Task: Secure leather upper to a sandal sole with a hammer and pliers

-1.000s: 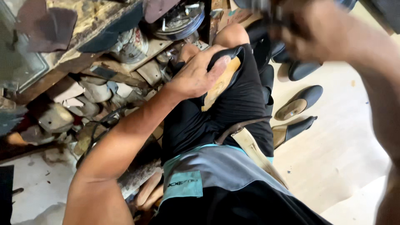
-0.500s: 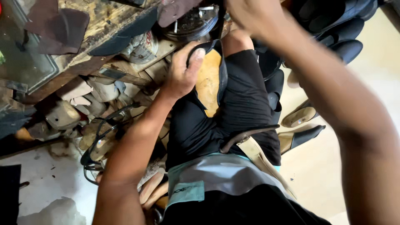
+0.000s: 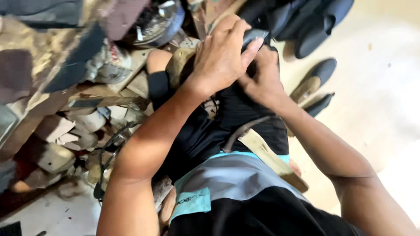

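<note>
My left hand [image 3: 221,54] wraps over the top of a dark shoe [image 3: 253,37] that rests on my knee, thumb pressed along its edge. My right hand [image 3: 262,76] grips the same shoe from below and to the right, its fingers tucked under my left thumb. Most of the shoe is hidden by both hands; only a dark sliver shows. A tan sole edge [image 3: 177,65] peeks out left of my left wrist. I sit in black shorts [image 3: 205,135] with a strap and a wooden stick [image 3: 269,159] lying across my lap.
Several dark shoes [image 3: 306,26] are piled at the top right, and loose ones [image 3: 315,78] lie on the pale floor at right. A cluttered wooden workbench [image 3: 57,70] with scraps, cans and a cable [image 3: 109,153] fills the left side.
My right hand came down from the raised, blurred position and closed on the shoe beside my left hand. The view shifted closer over my knee.
</note>
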